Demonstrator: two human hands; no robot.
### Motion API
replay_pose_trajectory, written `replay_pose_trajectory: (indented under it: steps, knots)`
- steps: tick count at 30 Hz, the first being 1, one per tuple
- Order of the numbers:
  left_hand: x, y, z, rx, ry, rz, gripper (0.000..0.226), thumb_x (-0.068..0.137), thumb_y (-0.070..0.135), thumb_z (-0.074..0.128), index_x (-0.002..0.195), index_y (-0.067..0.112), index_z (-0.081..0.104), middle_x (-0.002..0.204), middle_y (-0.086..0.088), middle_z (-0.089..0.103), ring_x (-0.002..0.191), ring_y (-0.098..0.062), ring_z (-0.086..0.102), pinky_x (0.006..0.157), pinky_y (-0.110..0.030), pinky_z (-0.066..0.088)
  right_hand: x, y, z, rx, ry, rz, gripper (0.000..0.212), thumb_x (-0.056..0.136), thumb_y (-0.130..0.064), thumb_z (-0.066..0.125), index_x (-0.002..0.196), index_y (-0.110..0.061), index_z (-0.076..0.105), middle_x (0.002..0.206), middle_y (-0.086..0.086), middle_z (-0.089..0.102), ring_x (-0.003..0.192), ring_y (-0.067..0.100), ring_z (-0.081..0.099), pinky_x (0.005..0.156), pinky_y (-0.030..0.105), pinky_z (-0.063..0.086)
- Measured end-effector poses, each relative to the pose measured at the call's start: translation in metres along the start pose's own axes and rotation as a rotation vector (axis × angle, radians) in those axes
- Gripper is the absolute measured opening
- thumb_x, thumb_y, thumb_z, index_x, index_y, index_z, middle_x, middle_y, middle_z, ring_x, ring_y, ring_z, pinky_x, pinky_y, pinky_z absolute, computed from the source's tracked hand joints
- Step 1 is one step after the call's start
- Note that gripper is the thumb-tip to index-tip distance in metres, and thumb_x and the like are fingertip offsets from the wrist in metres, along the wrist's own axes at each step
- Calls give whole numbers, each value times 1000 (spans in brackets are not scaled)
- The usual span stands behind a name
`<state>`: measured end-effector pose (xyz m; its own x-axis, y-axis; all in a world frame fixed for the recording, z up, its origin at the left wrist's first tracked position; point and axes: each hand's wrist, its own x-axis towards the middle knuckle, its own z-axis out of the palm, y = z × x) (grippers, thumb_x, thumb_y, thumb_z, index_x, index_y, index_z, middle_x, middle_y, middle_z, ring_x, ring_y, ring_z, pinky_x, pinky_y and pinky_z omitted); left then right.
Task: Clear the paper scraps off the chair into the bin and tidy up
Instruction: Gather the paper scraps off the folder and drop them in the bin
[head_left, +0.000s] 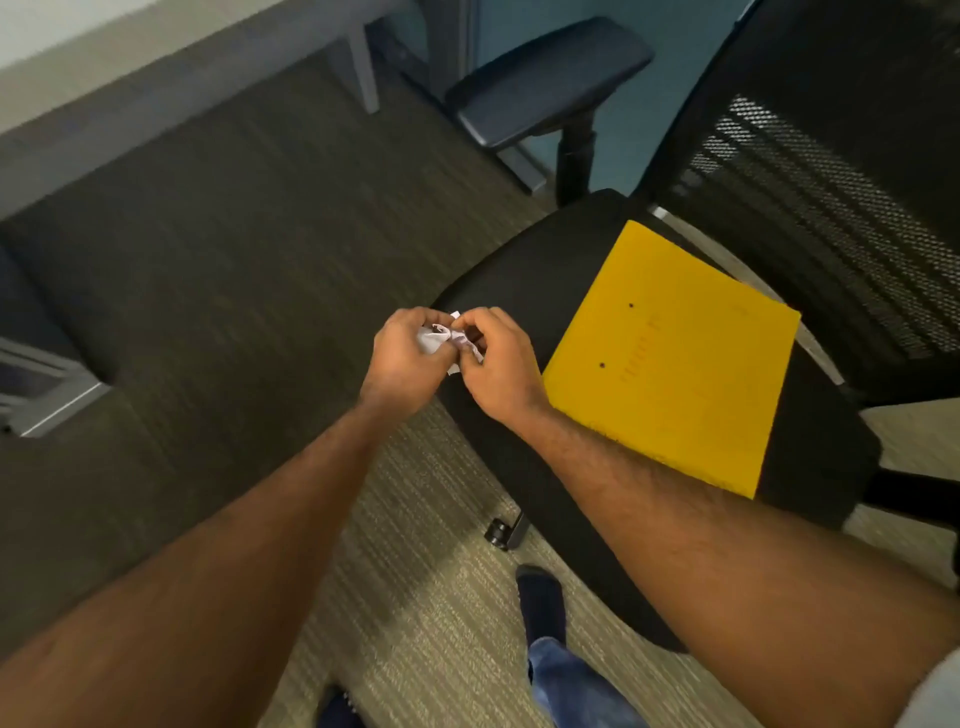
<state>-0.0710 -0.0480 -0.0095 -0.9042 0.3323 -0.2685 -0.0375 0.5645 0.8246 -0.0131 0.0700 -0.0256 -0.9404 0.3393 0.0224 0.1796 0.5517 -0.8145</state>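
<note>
Crumpled white paper scraps (441, 339) are bunched between both my hands, just over the front left corner of the black office chair seat (524, 270). My left hand (402, 358) grips the wad from the left with curled fingers. My right hand (501, 366) pinches the same wad from the right. A yellow folder (670, 358) lies flat on the seat to the right of my hands. No bin shows in the head view.
The chair's mesh backrest (831, 208) rises at the right, its armrest (545, 78) at the top. A grey desk leg (363, 67) stands behind. A metal frame (47, 384) sits at the left edge. Carpet floor (234, 234) spreads left; my feet (540, 597) are below.
</note>
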Motion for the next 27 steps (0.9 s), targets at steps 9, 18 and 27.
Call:
replay_pose_trajectory:
  steps: [9, 18, 27]
  knots:
    - [-80, -72, -77, -59, 128, -119, 21, 80, 17, 65, 98, 26, 68, 98, 7, 68, 84, -6, 67, 68, -26, 56, -61, -61, 87, 18, -212, -40, 27, 79, -1, 61, 102, -15, 63, 106, -1, 57, 96, 16, 61, 82, 38, 53]
    - [-146, -137, -147, -92, 216, -208, 15, 81, 18, 65, 93, 29, 66, 88, 13, 69, 80, 3, 64, 63, -12, 46, -116, -118, 170, 17, -331, -81, 27, 76, 0, 58, 99, -13, 65, 103, 2, 59, 91, 17, 60, 74, 34, 52]
    - [-219, -218, -205, -204, 332, -310, 17, 81, 16, 67, 93, 28, 66, 83, 10, 69, 75, -9, 66, 67, -28, 56, -177, -164, 257, 14, -476, -169, 34, 73, 6, 55, 101, -10, 66, 101, 6, 60, 91, 18, 60, 73, 24, 46]
